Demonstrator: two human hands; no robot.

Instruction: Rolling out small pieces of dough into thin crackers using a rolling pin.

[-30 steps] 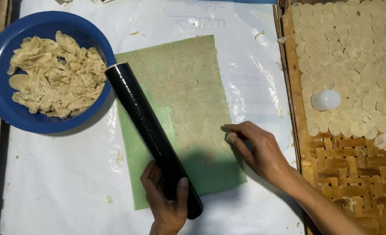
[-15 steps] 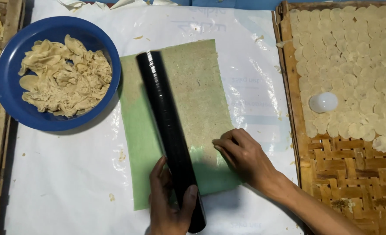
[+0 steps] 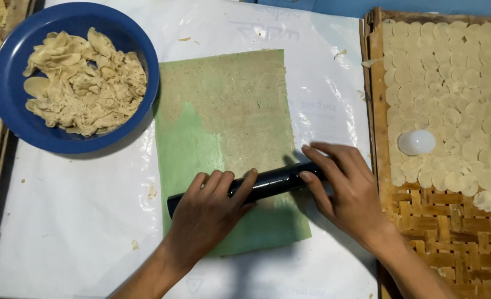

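Head view, only one: both hands are pressing down on a black roller (image 3: 267, 184), which is lying nearly horizontal, slightly tilted up to the right, across the lower half of a green sheet (image 3: 223, 149). Left hand (image 3: 206, 213) is sitting palm-down on the roller's left part, fingers (image 3: 223, 185) close together and draped forward over the tube, not wrapped around it. Right hand (image 3: 347, 191) is covering the roller's right end, fingers (image 3: 325, 158) slightly spread, fingertips resting on top of and past the tube; can't tell whether the thumb is hooking under. Green sheet is lying flat on white plastic sheeting (image 3: 68, 227); thin beige dough layer (image 3: 245, 111) is covering the sheet's upper and right area, bare green is showing at lower left. Blue bowl (image 3: 13, 122) is sitting at upper left, touching the sheet's left edge, and holding a pile of pale dough scraps (image 3: 85, 83). Woven bamboo tray (image 3: 450, 232) is sitting to the right, just beside the right hand, with round pale dough discs (image 3: 455, 72) packed over its upper part. A white bulb-shaped object (image 3: 417, 142) is resting on the discs. Small crumbs are lying scattered on the plastic.
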